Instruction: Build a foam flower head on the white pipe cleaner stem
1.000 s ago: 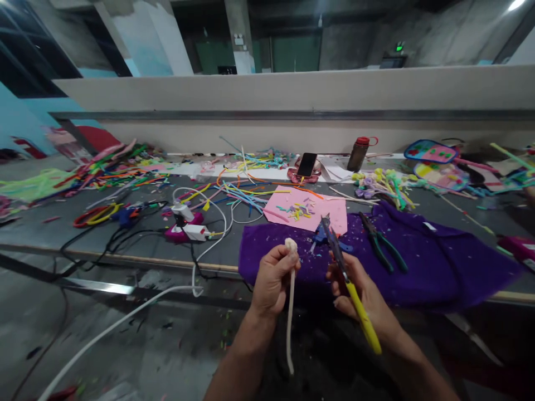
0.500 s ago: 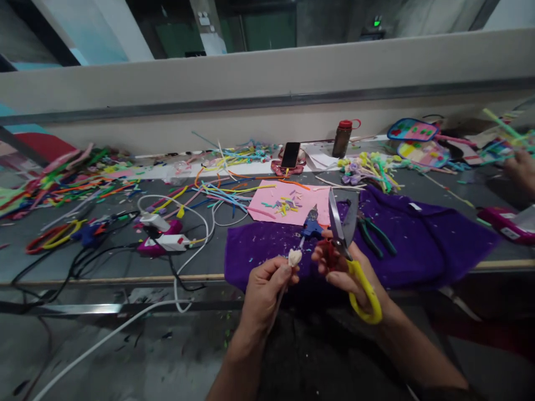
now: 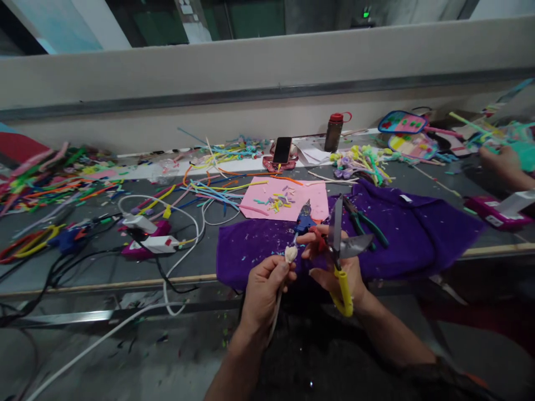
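Cluttered grey workbench (image 3: 83, 273) is stretching ahead; nearest, the left hand (image 3: 263, 289) is pinching a cream fuzzy stem (image 3: 290, 254) just under its curled tip, soft, light, probably bendy; the right hand (image 3: 338, 273) is gripping yellow-handled scissors (image 3: 340, 250), blades parted, over purple cloth (image 3: 418, 228)

The left hand (image 3: 262, 289) closes its grip around a cream pipe cleaner (image 3: 290, 254), whose coiled tip stands above the fingers. Just beside it, the right hand (image 3: 334, 273) holds yellow-handled scissors (image 3: 340, 248) with the blades spread wide. Both hover over the near edge of a purple cloth (image 3: 422, 228) on the counter (image 3: 83, 262). Green pliers (image 3: 363, 220) lie on the cloth, and a pink sheet (image 3: 288, 197) lies behind it.
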The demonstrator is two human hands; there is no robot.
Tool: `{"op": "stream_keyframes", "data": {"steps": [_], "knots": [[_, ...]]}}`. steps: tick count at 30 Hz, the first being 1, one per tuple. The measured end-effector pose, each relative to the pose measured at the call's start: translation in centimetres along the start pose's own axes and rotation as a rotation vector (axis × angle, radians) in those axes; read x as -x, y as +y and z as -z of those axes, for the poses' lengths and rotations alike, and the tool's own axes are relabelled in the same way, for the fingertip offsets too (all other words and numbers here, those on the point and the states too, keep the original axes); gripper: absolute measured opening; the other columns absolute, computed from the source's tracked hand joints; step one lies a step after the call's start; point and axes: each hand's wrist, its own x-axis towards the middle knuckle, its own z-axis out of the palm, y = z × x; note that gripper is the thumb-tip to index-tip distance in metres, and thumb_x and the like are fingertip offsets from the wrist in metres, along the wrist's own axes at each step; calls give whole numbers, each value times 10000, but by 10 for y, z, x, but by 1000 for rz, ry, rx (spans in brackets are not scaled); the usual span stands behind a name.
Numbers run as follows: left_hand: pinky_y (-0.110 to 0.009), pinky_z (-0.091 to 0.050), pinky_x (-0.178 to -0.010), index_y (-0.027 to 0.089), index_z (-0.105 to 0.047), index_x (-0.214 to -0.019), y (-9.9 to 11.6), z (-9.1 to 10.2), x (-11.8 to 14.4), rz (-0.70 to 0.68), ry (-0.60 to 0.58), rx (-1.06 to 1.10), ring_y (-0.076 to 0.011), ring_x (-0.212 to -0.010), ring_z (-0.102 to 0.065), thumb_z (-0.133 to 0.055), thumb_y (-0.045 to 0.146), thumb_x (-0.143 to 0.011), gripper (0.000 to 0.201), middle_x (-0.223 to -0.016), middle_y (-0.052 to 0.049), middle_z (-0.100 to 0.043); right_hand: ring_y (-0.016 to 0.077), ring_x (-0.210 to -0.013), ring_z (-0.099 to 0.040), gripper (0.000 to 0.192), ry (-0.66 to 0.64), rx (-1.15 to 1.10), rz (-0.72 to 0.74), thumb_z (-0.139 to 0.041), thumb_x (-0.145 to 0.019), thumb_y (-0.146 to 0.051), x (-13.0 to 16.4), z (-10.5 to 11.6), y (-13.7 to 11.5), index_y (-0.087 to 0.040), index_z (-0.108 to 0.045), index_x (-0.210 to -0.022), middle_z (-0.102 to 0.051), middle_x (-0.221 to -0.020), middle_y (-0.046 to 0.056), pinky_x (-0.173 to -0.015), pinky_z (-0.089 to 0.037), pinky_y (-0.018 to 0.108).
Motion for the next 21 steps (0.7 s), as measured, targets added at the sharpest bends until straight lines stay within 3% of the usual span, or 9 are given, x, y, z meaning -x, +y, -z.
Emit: {"op": "stream_keyframes", "data": {"steps": [8, 21], "knots": [[-146, -268, -423, 143, -633, -682, -4, 2, -1, -24, -57, 40, -28, -432, -392, -641, 337, -718, 197, -550, 14, -574, 169, -813, -575, 627, -45, 35, 32, -624, -645, -26, 3, -2, -1, -266, -407, -1183, -581, -1081, 57, -746, -483, 357], [-145, -273, -409, 141, -636, -678, -7, 3, -4, 0, -46, 25, -34, -437, -410, -648, 336, -705, 198, -548, 10, -572, 174, -843, -588, 648, -65, 81, 30, -655, -657, -57, 5, 0, 3, -261, -387, -1211, -583, -1099, 64, -777, -480, 360]]}}
